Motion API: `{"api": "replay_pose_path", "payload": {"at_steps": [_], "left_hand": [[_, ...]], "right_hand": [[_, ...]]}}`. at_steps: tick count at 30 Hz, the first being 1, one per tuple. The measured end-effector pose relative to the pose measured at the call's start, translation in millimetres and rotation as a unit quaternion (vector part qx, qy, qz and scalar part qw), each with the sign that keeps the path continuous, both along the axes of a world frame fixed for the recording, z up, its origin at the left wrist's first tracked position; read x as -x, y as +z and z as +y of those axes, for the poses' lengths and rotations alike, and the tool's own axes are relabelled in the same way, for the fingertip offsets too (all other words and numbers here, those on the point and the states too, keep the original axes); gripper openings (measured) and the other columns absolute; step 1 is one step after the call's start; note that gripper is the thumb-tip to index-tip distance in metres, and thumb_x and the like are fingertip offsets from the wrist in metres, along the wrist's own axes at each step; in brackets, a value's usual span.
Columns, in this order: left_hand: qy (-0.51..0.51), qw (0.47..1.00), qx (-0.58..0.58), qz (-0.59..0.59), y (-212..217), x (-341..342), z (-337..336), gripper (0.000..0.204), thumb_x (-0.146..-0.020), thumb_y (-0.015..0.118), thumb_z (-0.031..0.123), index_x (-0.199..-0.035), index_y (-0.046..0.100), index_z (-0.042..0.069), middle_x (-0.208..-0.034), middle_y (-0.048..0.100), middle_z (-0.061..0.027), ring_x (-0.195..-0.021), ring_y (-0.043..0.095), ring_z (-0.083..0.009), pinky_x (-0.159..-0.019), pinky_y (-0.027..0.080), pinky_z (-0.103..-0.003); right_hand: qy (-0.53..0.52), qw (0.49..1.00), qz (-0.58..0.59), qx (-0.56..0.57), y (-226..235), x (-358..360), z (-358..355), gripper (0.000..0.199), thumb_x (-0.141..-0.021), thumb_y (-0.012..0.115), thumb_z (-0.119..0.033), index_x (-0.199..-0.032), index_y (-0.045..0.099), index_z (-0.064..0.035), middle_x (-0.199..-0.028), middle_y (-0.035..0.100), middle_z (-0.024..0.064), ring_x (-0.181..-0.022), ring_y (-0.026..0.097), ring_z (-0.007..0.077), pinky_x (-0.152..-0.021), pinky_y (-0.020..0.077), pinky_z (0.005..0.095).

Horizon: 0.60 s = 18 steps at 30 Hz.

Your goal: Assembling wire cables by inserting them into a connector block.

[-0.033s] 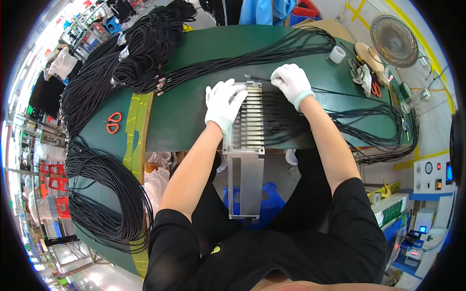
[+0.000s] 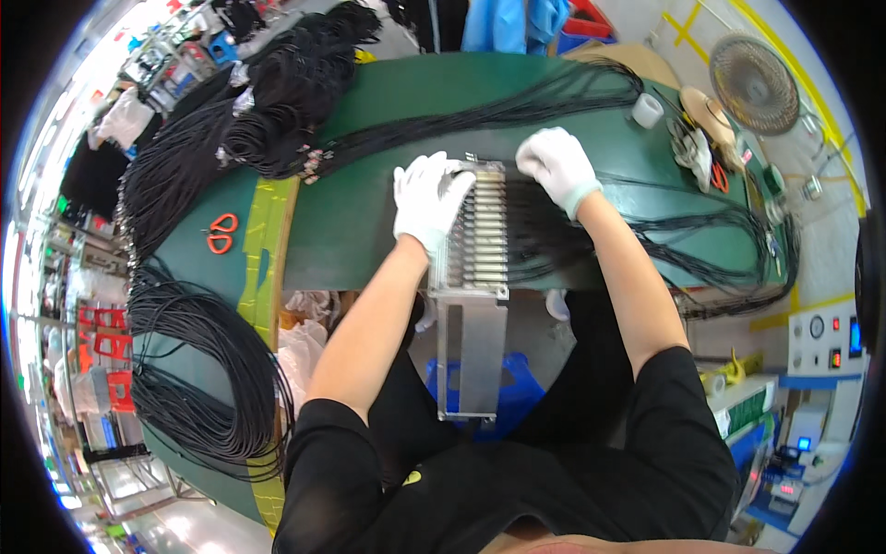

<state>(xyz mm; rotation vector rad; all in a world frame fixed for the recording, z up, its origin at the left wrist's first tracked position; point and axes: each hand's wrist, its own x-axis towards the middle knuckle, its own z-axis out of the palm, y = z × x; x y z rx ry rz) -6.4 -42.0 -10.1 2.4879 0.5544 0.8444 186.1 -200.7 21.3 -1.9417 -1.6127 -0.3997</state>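
Note:
A slotted metal fixture point(image 2: 492, 229) lies across the front table edge, with several black cables point(image 2: 535, 217) running out of its right side. My left hand point(image 2: 426, 198), in a white glove, lies along the far left part of the fixture. Its thumb and fingers are apart, with the thumb near the slots. My right hand point(image 2: 556, 166), also gloved, is beyond the fixture's far right corner with its fingers pinched together on a black cable. The cable's small connector end point(image 2: 472, 157) shows at the far end of the fixture. The pinched fingertips partly hide the cable.
Black cable bundles point(image 2: 208, 369) cover the left side, near orange-handled scissors point(image 2: 221, 233). More cables point(image 2: 461, 118) stretch across the back of the green table point(image 2: 351, 231). A white tape roll point(image 2: 647, 109) and a fan point(image 2: 755, 83) are at the far right.
The connector end in my right hand has come closer to the far end of the fixture. My left hand stays on the fixture. The whole view has shifted slightly.

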Motion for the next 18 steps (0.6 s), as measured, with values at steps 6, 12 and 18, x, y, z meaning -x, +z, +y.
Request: {"api": "replay_pose_path", "payload": {"at_steps": [6, 12, 18], "left_hand": [[-0.016, 0.993, -0.057, -0.102, 13, -3, -13, 0.022, -0.08, 0.071, 0.039, -0.088, 0.069, 0.018, -0.118, 0.064, -0.0049, -0.124, 0.047, -0.0311, -0.114, 0.02, -0.056], [-0.095, 0.99, 0.004, -0.104, 19, 3, -28, 0.017, -0.082, 0.072, 0.029, -0.084, 0.07, 0.012, -0.121, 0.063, -0.007, -0.128, 0.045, -0.0329, -0.115, 0.019, -0.054], [-0.092, 0.868, 0.436, -0.219, 9, -1, -8, 0.016, -0.085, 0.071, 0.018, -0.083, 0.07, 0.002, -0.115, 0.065, -0.0126, -0.107, 0.058, -0.0212, -0.1, 0.04, -0.035]], "right_hand": [[0.072, 0.996, 0.054, 0.019, 8, 20, -10, 0.016, -0.075, 0.07, -0.018, -0.088, 0.065, -0.0092, -0.088, 0.065, 0.01, -0.089, 0.058, 0.0332, -0.08, 0.0461, 0.0429], [0.069, 0.984, 0.158, 0.051, 19, 54, -7, 0.021, -0.076, 0.075, -0.022, -0.091, 0.071, -0.0084, -0.087, 0.068, 0.0111, -0.083, 0.061, 0.032, -0.077, 0.0483, 0.0417], [0.05, 0.998, -0.023, -0.007, 22, 35, 1, 0.017, -0.074, 0.071, -0.025, -0.075, 0.057, -0.0151, -0.074, 0.059, 0.0038, -0.082, 0.057, 0.0272, -0.072, 0.0424, 0.0391]]}}
